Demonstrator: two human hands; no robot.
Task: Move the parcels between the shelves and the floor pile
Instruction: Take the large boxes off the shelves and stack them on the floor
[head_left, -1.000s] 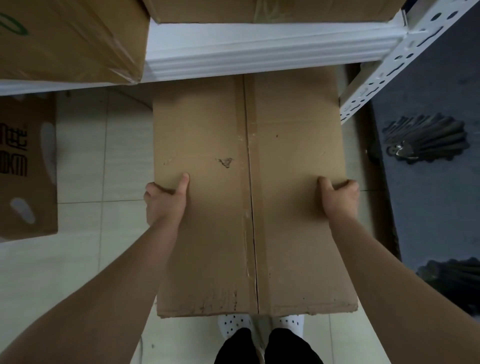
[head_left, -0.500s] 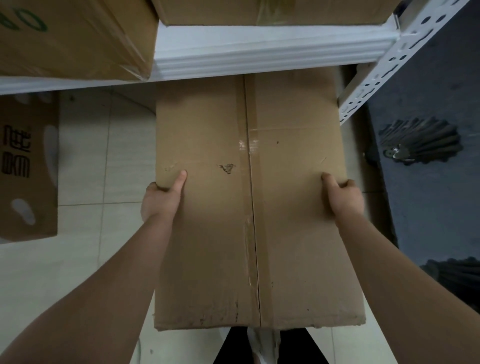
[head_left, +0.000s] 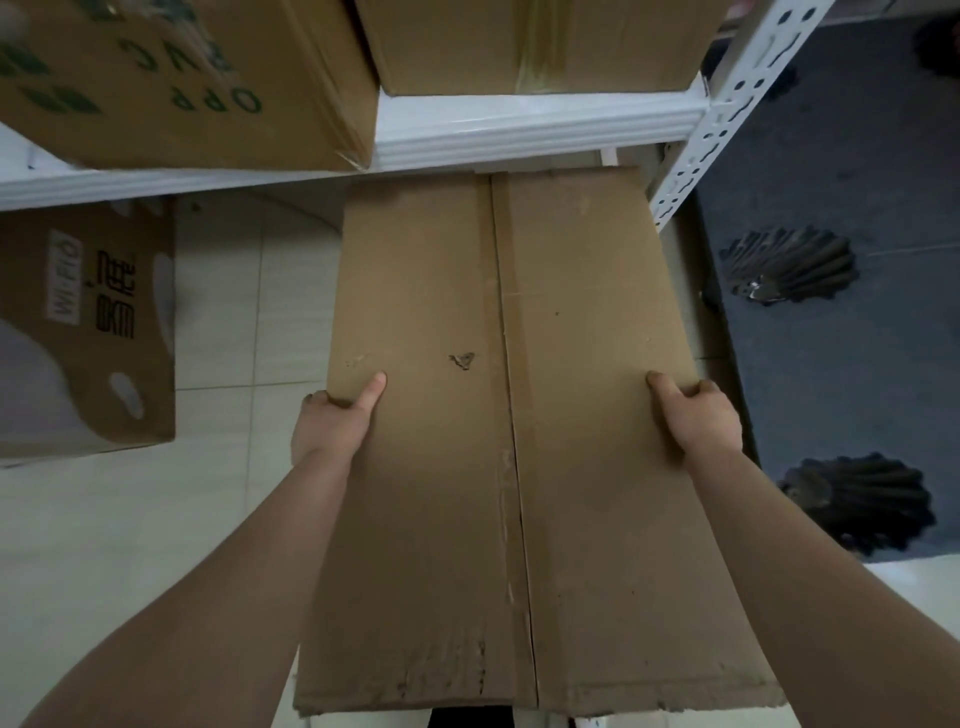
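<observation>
The person holds a long plain brown cardboard parcel (head_left: 519, 426) out in front of the body, flat side up, with a taped seam running down its middle from twelve to six o'clock. Its far end sits just under the front lip of the white metal shelf (head_left: 519, 132) at twelve o'clock. Its scuffed near end is close to the person at six. I cannot tell whether anything supports it from below.

The left hand (head_left: 332, 423) grips the parcel's nine o'clock edge. The thumb lies flat on the top face and the fingers curl over the edge and down the side. The right hand (head_left: 701, 415) grips the three o'clock edge the same way, thumb on top and knuckles bent round the corner.

On the shelf at eleven o'clock stands a brown carton with green lettering (head_left: 182, 78), and a plain brown taped carton (head_left: 530, 47) is just beside it at twelve. A white perforated steel upright (head_left: 727, 104) slants down at one o'clock. At nine o'clock, well apart from the parcel, a brown printed box with a Wi-Fi label (head_left: 88, 332) sits on the pale tiled floor (head_left: 234, 312). At three o'clock lies a dark blue-grey mat (head_left: 831, 182) with dark shell-shaped patterns.
</observation>
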